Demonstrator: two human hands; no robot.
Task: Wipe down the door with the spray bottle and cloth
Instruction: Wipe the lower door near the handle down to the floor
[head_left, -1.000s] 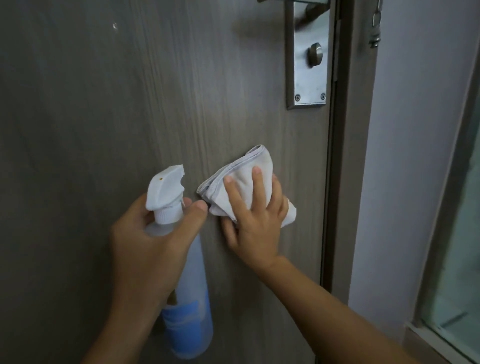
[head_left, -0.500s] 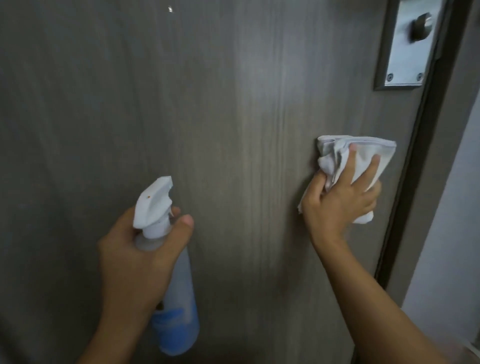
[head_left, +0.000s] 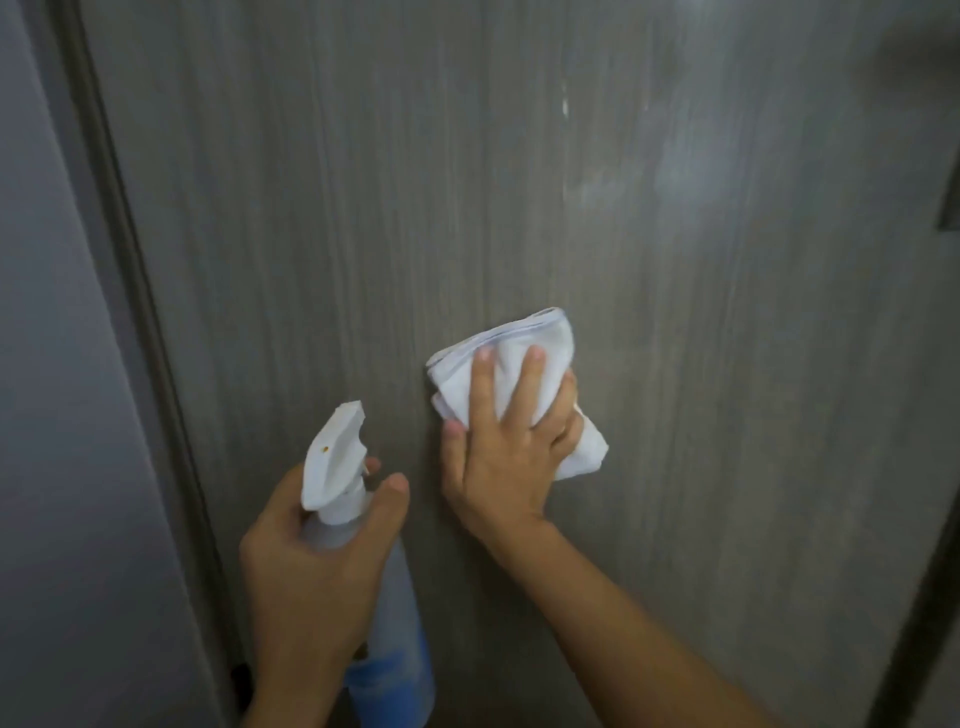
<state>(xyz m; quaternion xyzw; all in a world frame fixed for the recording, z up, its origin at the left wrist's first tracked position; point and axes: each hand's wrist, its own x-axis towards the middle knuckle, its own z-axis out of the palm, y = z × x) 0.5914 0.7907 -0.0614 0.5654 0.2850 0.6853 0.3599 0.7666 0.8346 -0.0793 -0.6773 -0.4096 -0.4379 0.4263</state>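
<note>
Spray bottle (head_left: 384, 613): upright in the near left, long axis vertical with a slight tilt, white nozzle pointing up and away toward the door.
Left hand (head_left: 311, 566): fingers and thumb curled round the bottle's neck.
Cloth (head_left: 514, 374): white, bunched, flat against the door's middle, just right of the nozzle.
Right hand (head_left: 511, 452): fingers spread straight, pressing the cloth to the door.
Door (head_left: 727, 389): grey wood grain running vertically, with a pale hazy patch at upper right.
Door frame (head_left: 119, 249): dark strip on the left, grey wall (head_left: 47, 415) beyond.
Writing: bottle's blue label is too blurred to read.
</note>
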